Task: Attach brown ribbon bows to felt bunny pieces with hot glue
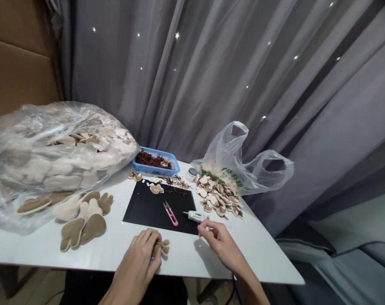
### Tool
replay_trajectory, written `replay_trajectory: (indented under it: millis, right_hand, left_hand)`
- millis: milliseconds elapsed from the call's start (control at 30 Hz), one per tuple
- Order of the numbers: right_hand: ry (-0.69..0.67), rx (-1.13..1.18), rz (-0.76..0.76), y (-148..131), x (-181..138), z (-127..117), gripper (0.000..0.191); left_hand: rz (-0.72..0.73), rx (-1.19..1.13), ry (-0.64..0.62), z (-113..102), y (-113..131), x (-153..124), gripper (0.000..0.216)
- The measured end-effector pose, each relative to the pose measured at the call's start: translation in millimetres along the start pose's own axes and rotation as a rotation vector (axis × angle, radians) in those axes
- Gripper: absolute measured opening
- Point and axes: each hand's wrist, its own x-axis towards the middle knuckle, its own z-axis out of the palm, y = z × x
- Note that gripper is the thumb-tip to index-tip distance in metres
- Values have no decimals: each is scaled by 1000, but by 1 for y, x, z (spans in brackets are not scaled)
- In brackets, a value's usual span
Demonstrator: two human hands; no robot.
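My left hand [142, 256] is closed around a small brown plush rabbit-shaped piece [164, 245], its ears poking out past my fingers. My right hand [219, 241] is raised over the table with thumb and forefinger pinched together; whatever they hold is too small to make out. Just beyond those fingertips is a white glue gun [196, 216] with a green mark, its nozzle pointing left over the black mat [141, 207]. Pink thread snips [170, 214] lie on the mat, blades away from me. A pale rabbit piece [156, 189] rests at the mat's far edge.
A large clear bag [68, 169] of plush pieces fills the left, with loose pieces [84, 220] before it. Behind the mat are a blue basket [157, 170] of dark red-brown bows and a small jar [191, 174]. Finished-looking pieces [219, 197] spill by a plastic bag [258, 173] at right.
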Motion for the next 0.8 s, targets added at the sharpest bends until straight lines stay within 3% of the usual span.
replay_trajectory:
  millis: [367,533,800]
  right_hand:
    - [130,124,2,2,-40,53,47]
    - [126,82,-64,1,-44,59,36]
    - [202,38,-159,-2,-40,54,33]
  left_hand:
    - [-125,-282,-167,-23,26,25,19]
    - [-38,-242,-232,-17,44,51,16]
    - [163,-126,-326,5,49,99,8]
